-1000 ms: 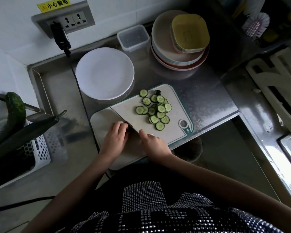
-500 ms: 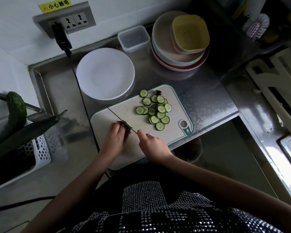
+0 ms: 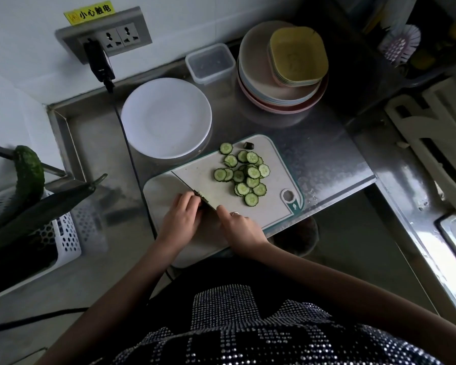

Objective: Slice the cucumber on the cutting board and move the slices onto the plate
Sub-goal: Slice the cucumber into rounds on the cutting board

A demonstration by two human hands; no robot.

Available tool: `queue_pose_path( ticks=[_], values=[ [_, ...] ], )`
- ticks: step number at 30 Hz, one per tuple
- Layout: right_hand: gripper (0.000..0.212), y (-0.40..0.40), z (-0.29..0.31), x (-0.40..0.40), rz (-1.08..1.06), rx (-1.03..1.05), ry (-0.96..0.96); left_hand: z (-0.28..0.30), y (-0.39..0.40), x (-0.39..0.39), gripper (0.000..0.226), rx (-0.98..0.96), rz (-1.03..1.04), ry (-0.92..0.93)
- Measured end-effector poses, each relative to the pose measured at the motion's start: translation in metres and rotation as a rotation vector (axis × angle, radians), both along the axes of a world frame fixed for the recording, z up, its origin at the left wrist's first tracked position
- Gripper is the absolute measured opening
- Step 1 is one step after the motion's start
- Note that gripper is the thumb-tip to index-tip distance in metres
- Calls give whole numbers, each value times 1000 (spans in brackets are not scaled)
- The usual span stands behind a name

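Note:
A white cutting board (image 3: 271, 214) lies on the steel counter, bearing a loose pile of several cucumber slices (image 3: 244, 175) and a dark end piece (image 3: 248, 145). At the board's near left, my left hand (image 3: 181, 217) curls its fingers over the short cucumber stub (image 3: 202, 198), which is mostly hidden. My right hand (image 3: 238, 227) grips the knife's handle, index finger pointing forward. The knife (image 3: 187, 184) shows edge-on as a thin line running away from the stub. An empty white plate (image 3: 166, 117) sits just behind the board's left corner.
A stack of plates and bowls (image 3: 282, 75) and a clear lidded box (image 3: 210, 63) stand at the back. A white basket (image 3: 61, 233) at left holds whole cucumbers (image 3: 28, 175). A black cord (image 3: 132, 159) runs along the board's left side. The counter edge drops off right of the board.
The knife blade has shifted slightly beside the stub. Both hands stay in the same spot, and the slice pile is unchanged.

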State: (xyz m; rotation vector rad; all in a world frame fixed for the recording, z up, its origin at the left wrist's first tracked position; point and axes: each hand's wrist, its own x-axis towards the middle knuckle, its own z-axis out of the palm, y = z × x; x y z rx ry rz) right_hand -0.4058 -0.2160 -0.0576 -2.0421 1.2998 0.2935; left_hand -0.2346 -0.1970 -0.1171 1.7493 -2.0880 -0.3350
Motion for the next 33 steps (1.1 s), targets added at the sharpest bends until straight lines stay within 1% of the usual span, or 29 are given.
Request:
queue_pose_path(
  ticks=[2,3,4,7,9,13,16,23,26,28,31,33],
  values=[
    [17,1,3,-1,-4,-26,-10,3,1,1,39,47,-15,-1],
    [15,1,5,-2,-16,-39,-20,4,1,0,40,47,-18,-11],
    [15,2,8,-3,-31,-59,-33,6,2,0,38,31,-15,-20],
    [11,3,15,-4,-92,-132,-93,7,-3,-2,20,-89,-19,-24],
    [6,3,17,-4,-112,-147,-113,7,-10,-3,24,-119,-45,-46],
    [7,4,13,-4,-104,-109,-87,6,-13,-7,25,-54,-57,-48],
    [10,4,12,-4,-97,-87,-72,8,-12,-9,31,-1,-32,-44],
    [11,6,14,1,-99,-89,-79,7,-11,-10,34,-3,-8,-37],
    [13,5,10,2,-96,-76,-63,6,-10,-10,29,-7,4,-30],
    [13,3,5,2,-99,-36,-48,6,-11,-8,18,3,-13,-24],
    [13,1,-2,2,-116,12,-26,6,-10,-7,39,42,-36,-15],
    [14,0,-6,2,-106,1,-18,6,-9,-7,41,41,-26,-20]
  ],
)
